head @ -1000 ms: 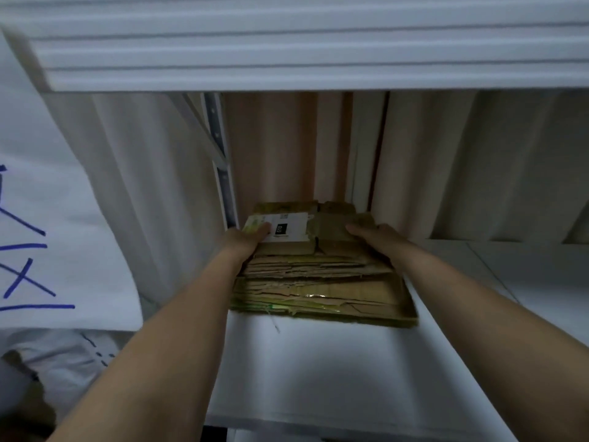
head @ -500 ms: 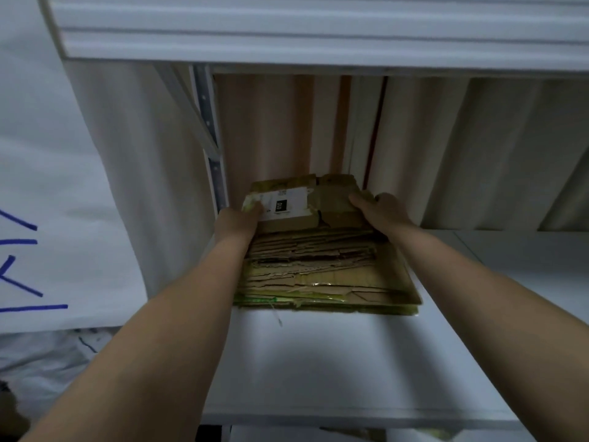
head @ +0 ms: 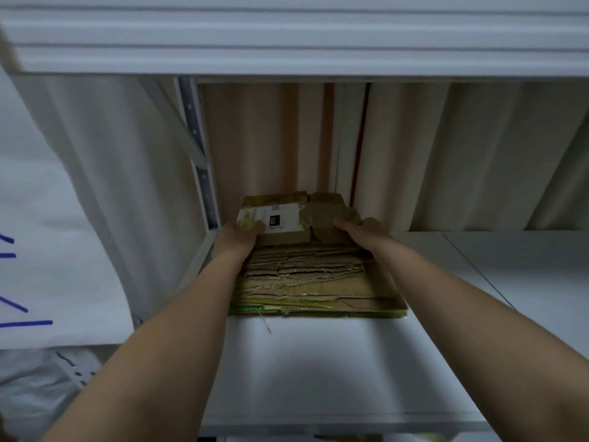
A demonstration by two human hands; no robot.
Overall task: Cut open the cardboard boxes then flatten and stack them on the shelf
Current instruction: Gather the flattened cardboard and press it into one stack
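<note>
A stack of flattened brown cardboard boxes [head: 318, 282] lies at the back left of a white shelf [head: 318, 371]. The top flattened box [head: 322, 218] carries a white label [head: 282, 218] and sits toward the rear of the stack. My left hand [head: 237, 237] grips its left edge, with the thumb on the label's corner. On the other side, my right hand [head: 366, 232] holds the right edge, thumb on top and fingers hidden behind the cardboard. Both forearms reach in over the shelf.
Close overhead is the upper shelf board [head: 287, 43]. A perforated metal upright [head: 204, 186] stands just left of the stack. Pale sheeting [head: 446, 154] hangs behind and to the left. A white sheet with blue marks [head: 32, 282] hangs at far left.
Both hands have stayed on the top flattened box and shifted it slightly toward the back of the stack. The view has moved a little.
</note>
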